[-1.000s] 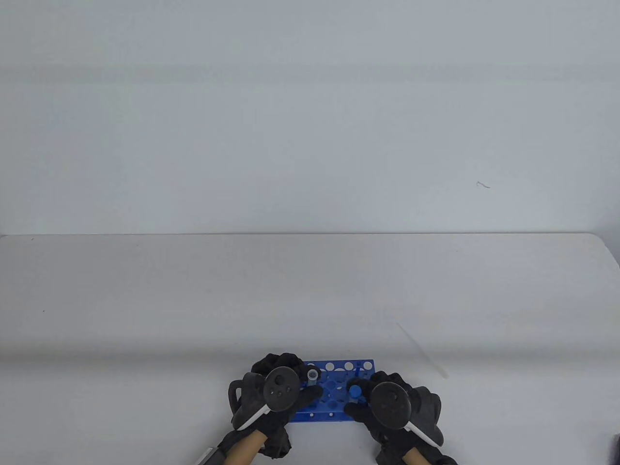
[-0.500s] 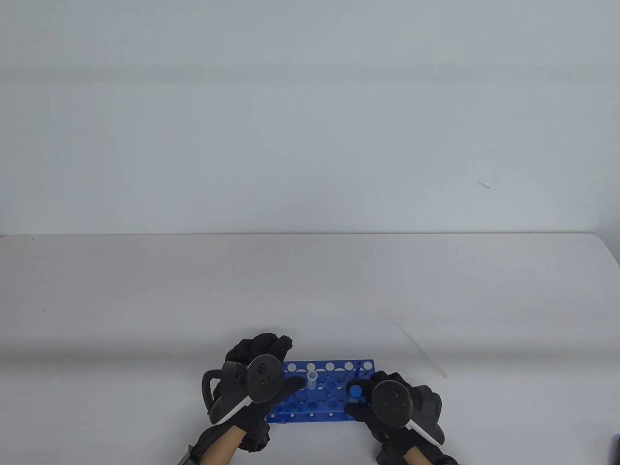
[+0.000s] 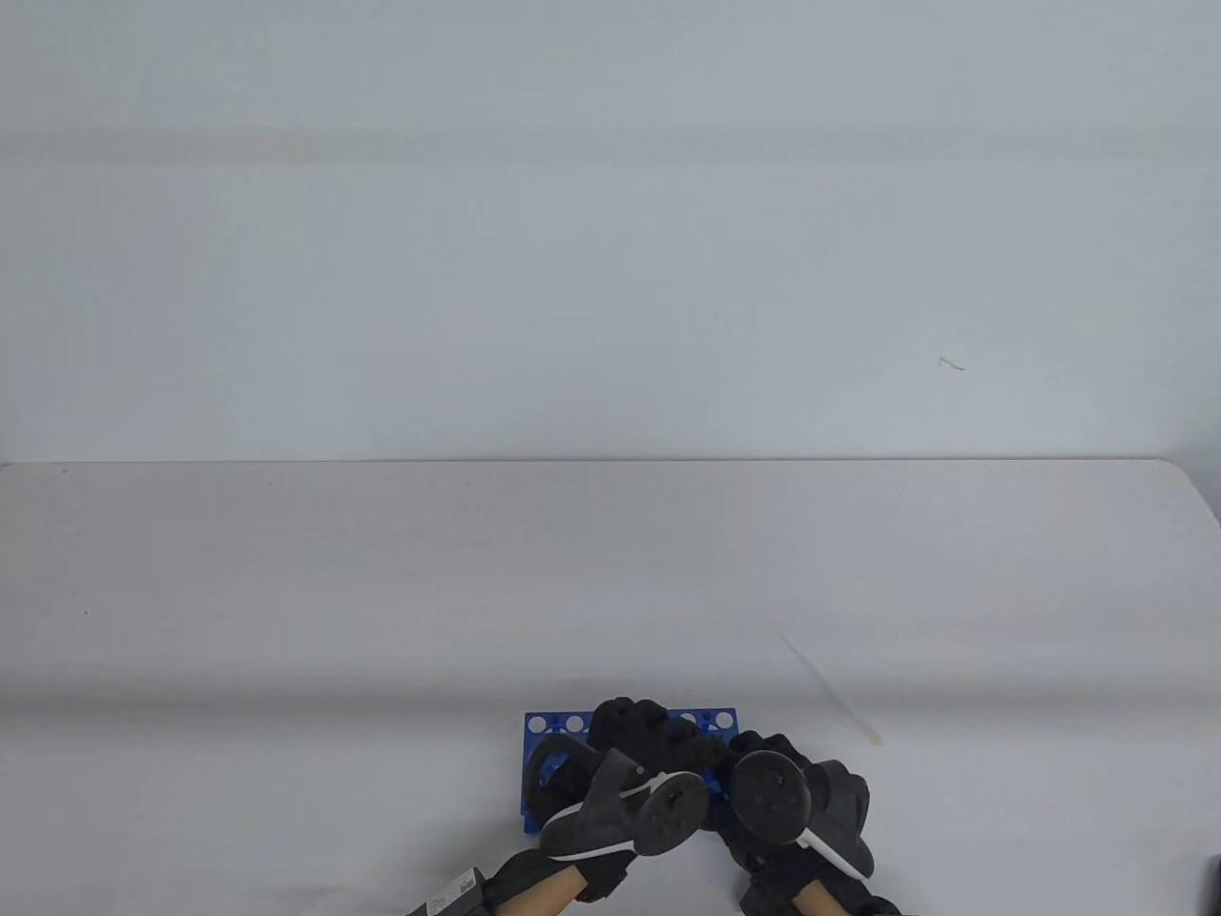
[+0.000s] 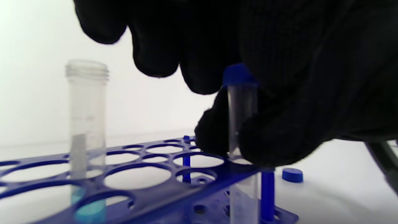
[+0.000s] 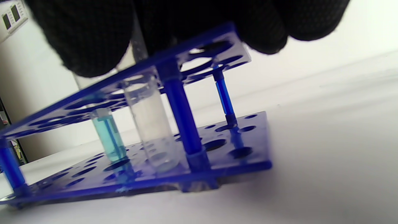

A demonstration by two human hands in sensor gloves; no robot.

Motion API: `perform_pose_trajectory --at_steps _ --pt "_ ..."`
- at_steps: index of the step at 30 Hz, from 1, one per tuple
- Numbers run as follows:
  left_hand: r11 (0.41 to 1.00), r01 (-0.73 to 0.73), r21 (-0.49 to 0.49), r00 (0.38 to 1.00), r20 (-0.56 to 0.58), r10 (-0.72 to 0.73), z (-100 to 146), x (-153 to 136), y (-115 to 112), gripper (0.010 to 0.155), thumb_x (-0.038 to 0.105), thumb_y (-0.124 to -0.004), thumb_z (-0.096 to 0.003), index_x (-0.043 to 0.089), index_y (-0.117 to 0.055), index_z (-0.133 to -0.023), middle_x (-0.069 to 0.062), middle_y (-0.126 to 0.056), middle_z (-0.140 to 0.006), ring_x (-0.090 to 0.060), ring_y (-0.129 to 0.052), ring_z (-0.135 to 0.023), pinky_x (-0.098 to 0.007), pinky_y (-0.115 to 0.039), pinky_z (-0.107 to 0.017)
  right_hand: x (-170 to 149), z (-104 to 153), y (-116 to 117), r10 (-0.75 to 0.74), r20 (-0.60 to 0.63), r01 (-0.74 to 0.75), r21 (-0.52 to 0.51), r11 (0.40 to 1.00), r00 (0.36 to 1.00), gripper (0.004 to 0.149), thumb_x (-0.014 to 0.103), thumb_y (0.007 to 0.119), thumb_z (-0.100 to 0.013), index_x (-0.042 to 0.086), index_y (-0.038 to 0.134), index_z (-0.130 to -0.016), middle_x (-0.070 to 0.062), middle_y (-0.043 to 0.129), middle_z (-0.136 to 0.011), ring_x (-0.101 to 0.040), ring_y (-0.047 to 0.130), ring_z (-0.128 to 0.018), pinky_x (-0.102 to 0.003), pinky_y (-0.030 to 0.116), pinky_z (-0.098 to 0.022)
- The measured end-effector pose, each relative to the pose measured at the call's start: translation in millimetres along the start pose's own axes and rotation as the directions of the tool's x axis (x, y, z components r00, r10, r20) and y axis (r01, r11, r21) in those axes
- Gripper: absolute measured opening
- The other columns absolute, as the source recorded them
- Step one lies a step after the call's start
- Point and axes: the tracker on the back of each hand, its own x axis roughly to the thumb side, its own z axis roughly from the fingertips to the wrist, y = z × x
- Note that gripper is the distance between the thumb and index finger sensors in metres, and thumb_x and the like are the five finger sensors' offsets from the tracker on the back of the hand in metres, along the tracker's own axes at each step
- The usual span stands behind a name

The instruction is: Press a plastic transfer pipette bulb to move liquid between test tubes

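A blue tube rack stands at the table's near edge. My right hand grips a clear capped tube just above the rack top; its lower part shows in the right wrist view. My left hand reaches across the rack and its fingers close around the tube's blue cap. An open tube with blue liquid at its bottom stands in the rack to the left. The clear pipette lies on the table, right of the rack.
A loose blue cap lies on the table beside the rack. The table's far edge meets a pale wall. A dark object shows at the bottom right corner.
My left hand has let go of the open tube and swung right across the rack to the capped tube's cap. The right hand has stayed in place on that tube.
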Motion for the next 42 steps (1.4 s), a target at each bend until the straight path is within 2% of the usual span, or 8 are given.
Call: perform_pose_trajectory --at_steps 9,14,19,25,30,33,39,42 --pt "0.997 0.039 0.062 0.999 -0.036 -0.037 0.0 0.8 -11.1 0.06 0.063 -0.072 -0.0419 0.027 -0.078 -0.091 0.006 -0.092 -0.081 -0.018 -0.081 -0.079 -0.051 -0.064 -0.075 1.9 0.7 0.6 0.016 -0.003 -0.016 -0.012 1.0 1.0 0.05 0.049 0.087 -0.03 0.03 0.086 -0.076 0.0 0.085 -0.055 -0.024 0.081 -0.051 -0.052 0.067 -0.053" --pt "0.999 -0.026 -0.04 1.0 0.007 0.027 -2.0 -4.1 -7.8 0.078 0.064 -0.07 -0.0415 0.027 -0.063 -0.11 0.002 -0.077 -0.109 -0.023 -0.07 -0.097 -0.054 -0.056 -0.079 1.9 0.9 0.7 0.014 -0.003 -0.014 -0.012 1.0 1.0 0.05 0.049 0.087 -0.03 0.03 0.086 -0.076 0.0 0.084 -0.055 -0.024 0.081 -0.051 -0.052 0.067 -0.053" --pt "1.0 -0.004 -0.006 0.999 0.033 0.004 -2.2 2.1 -10.3 0.062 0.052 -0.079 -0.0444 0.029 -0.071 -0.102 0.006 -0.087 -0.098 -0.018 -0.076 -0.089 -0.051 -0.059 -0.078 2.4 1.0 0.9 0.018 -0.003 -0.018 -0.014 1.0 1.0 0.049 0.049 0.087 -0.03 0.03 0.086 -0.076 0.0 0.085 -0.055 -0.024 0.081 -0.051 -0.053 0.067 -0.053" --pt "0.993 0.083 0.085 0.996 -0.05 -0.079 1.6 3.6 -12.3 0.06 0.063 -0.075 -0.0394 0.028 -0.08 -0.088 0.009 -0.093 -0.078 -0.016 -0.081 -0.077 -0.05 -0.063 -0.075 2.4 1.1 1.0 0.017 -0.007 -0.017 -0.016 1.0 1.0 0.049 0.049 0.087 -0.03 0.03 0.086 -0.076 0.0 0.084 -0.055 -0.024 0.081 -0.051 -0.052 0.067 -0.053" --pt "0.999 0.017 0.032 0.999 -0.034 -0.016 0.8 -0.9 -7.1 0.074 0.065 -0.073 -0.0396 0.028 -0.071 -0.104 0.004 -0.086 -0.1 -0.021 -0.076 -0.089 -0.053 -0.059 -0.077 2.4 1.2 1.1 0.017 -0.007 -0.017 -0.015 1.0 1.0 0.049 0.049 0.087 -0.03 0.03 0.086 -0.076 0.0 0.084 -0.056 -0.024 0.081 -0.051 -0.053 0.067 -0.053" --pt "1.0 0.002 0.031 1.0 -0.018 -0.001 -0.6 4.5 -5.5 0.059 0.055 -0.079 -0.0431 0.029 -0.079 -0.096 0.006 -0.093 -0.091 -0.018 -0.082 -0.083 -0.051 -0.063 -0.075 2.4 1.2 1.1 0.019 -0.008 -0.019 -0.017 1.0 1.0 0.049 0.049 0.087 -0.03 0.03 0.086 -0.075 0.0 0.084 -0.056 -0.024 0.081 -0.051 -0.053 0.067 -0.053" --pt "0.99 0.082 0.116 0.996 -0.054 -0.077 2.4 5.8 -7.3 0.059 0.062 -0.078 -0.0393 0.027 -0.086 -0.085 0.007 -0.1 -0.072 -0.014 -0.088 -0.07 -0.049 -0.068 -0.072 2.5 1.2 1.2 0.02 -0.007 -0.02 -0.017 1.0 1.0 0.049 0.049 0.087 -0.03 0.03 0.086 -0.076 0.0 0.084 -0.056 -0.024 0.081 -0.051 -0.053 0.067 -0.053" --pt "0.991 0.102 0.089 0.994 -0.056 -0.097 2.0 4.4 -7.3 0.061 0.067 -0.073 -0.0389 0.029 -0.084 -0.086 0.008 -0.097 -0.077 -0.015 -0.085 -0.075 -0.05 -0.066 -0.074 2.4 1.3 1.2 0.023 -0.004 -0.023 -0.02 1.0 1.0 0.049 0.049 0.087 -0.03 0.03 0.086 -0.076 0.0 0.084 -0.056 -0.024 0.081 -0.051 -0.053 0.067 -0.053"
